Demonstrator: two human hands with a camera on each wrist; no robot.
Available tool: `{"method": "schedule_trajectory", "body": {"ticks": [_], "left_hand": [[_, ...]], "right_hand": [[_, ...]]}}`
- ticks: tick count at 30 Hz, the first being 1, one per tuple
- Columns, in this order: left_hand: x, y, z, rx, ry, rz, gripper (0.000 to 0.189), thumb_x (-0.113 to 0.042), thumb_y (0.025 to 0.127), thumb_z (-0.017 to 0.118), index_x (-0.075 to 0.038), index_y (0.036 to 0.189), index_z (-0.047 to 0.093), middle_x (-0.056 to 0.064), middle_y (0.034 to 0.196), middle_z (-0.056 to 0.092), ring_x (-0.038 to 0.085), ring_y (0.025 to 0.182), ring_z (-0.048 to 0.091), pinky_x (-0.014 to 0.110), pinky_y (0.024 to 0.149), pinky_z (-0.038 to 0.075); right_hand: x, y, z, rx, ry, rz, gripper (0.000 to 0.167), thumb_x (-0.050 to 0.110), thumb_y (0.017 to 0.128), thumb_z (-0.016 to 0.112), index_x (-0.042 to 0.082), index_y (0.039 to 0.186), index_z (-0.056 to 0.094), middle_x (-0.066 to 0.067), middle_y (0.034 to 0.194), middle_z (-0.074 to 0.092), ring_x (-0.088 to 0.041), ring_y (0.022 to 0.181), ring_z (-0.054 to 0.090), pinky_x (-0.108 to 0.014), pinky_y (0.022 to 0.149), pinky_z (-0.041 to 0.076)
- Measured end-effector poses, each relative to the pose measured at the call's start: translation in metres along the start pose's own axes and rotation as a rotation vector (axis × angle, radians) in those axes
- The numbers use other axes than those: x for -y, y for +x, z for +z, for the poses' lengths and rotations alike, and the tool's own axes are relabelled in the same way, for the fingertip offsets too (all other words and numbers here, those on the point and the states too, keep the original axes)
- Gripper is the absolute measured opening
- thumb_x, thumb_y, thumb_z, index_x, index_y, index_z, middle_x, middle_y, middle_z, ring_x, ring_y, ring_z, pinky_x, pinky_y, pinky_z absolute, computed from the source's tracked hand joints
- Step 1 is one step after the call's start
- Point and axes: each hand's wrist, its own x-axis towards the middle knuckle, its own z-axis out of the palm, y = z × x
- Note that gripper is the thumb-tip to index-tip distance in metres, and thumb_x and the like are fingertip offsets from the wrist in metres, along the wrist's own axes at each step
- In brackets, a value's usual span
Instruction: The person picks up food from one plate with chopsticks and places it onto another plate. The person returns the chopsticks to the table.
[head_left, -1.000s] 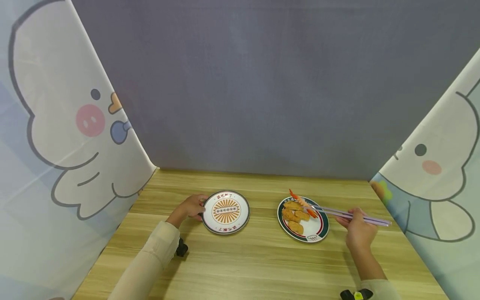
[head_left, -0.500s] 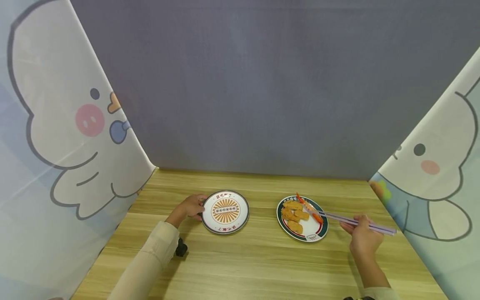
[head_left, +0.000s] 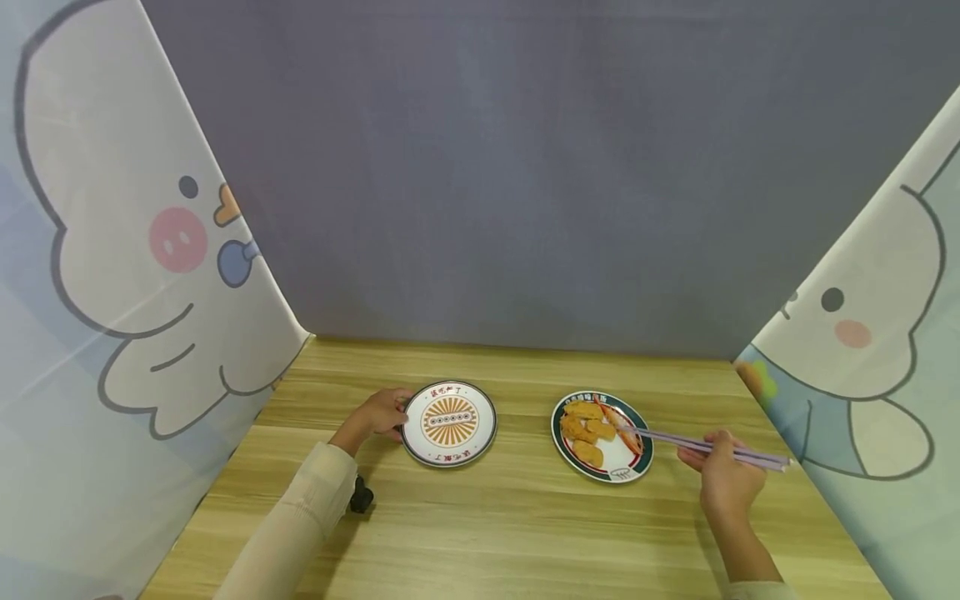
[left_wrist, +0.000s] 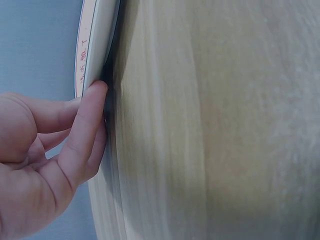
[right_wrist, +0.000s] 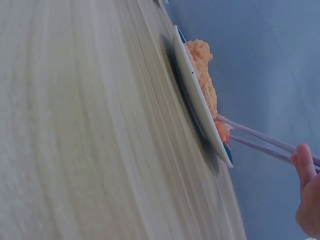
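My left hand (head_left: 381, 412) pinches the left rim of a round white plate (head_left: 450, 458) with an orange sunburst print. In the left wrist view, the thumb and fingers (left_wrist: 95, 107) meet at the edge of that plate (left_wrist: 97, 45). My right hand (head_left: 727, 479) holds a pair of pale purple chopsticks (head_left: 675, 437), whose tips reach a red-and-white shrimp (head_left: 626, 432). This shrimp lies along the right side of a green-rimmed plate (head_left: 617, 457), beside several golden fried pieces (head_left: 587, 454). The right wrist view shows the chopstick tips on either side of the shrimp (right_wrist: 223, 131).
Both plates rest on a wood-grain table (head_left: 480, 542), with a gap between them. A grey cloth wall (head_left: 480, 167) rises behind the table. Cartoon-printed panels (head_left: 180, 333) flank it left and right.
The shrimp, raised and sticking out over the far rim before, has come down onto the green-rimmed plate. My right hand shifted slightly right and nearer me. The left hand stays at its plate.
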Motion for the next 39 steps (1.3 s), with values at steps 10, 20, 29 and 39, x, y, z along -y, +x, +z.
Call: {"method": "schedule_trajectory", "body": {"ticks": [10, 20, 29, 39], "left_hand": [[0.0, 0.002, 0.0, 0.002, -0.006, -0.007, 0.06, 0.009, 0.092, 0.058, 0.001, 0.15, 0.046, 0.024, 0.119, 0.053, 0.025, 0.077, 0.067, 0.032, 0.063, 0.067], [-0.003, 0.0, -0.002, 0.017, -0.017, -0.014, 0.058, 0.009, 0.093, 0.058, 0.002, 0.149, 0.045, 0.028, 0.124, 0.052, 0.026, 0.082, 0.068, 0.033, 0.065, 0.067], [-0.005, -0.002, -0.001, 0.015, 0.001, -0.031, 0.057, 0.008, 0.095, 0.058, 0.001, 0.15, 0.046, 0.025, 0.12, 0.054, 0.024, 0.077, 0.067, 0.031, 0.063, 0.066], [-0.005, -0.002, -0.002, 0.002, 0.013, -0.022, 0.057, 0.008, 0.094, 0.058, 0.001, 0.15, 0.046, 0.026, 0.122, 0.054, 0.025, 0.079, 0.067, 0.031, 0.063, 0.066]], "right_hand": [[0.006, -0.001, 0.0, 0.004, 0.068, -0.058, 0.028, 0.009, 0.104, 0.047, 0.001, 0.083, 0.064, -0.006, 0.062, 0.069, -0.02, 0.047, 0.07, -0.032, 0.043, 0.06], [0.012, -0.003, 0.011, 0.059, 0.103, -0.111, 0.025, 0.005, 0.1, 0.056, -0.001, 0.082, 0.071, -0.008, 0.065, 0.073, -0.018, 0.054, 0.073, -0.03, 0.05, 0.062], [0.019, -0.014, 0.027, 0.152, -0.064, -0.131, 0.028, 0.011, 0.102, 0.058, -0.001, 0.083, 0.074, -0.004, 0.074, 0.076, -0.014, 0.061, 0.075, -0.026, 0.06, 0.064], [0.016, -0.034, 0.054, 0.321, -0.139, -0.221, 0.026, 0.007, 0.102, 0.057, -0.001, 0.084, 0.074, 0.0, 0.079, 0.077, -0.012, 0.067, 0.076, -0.026, 0.063, 0.064]]}}
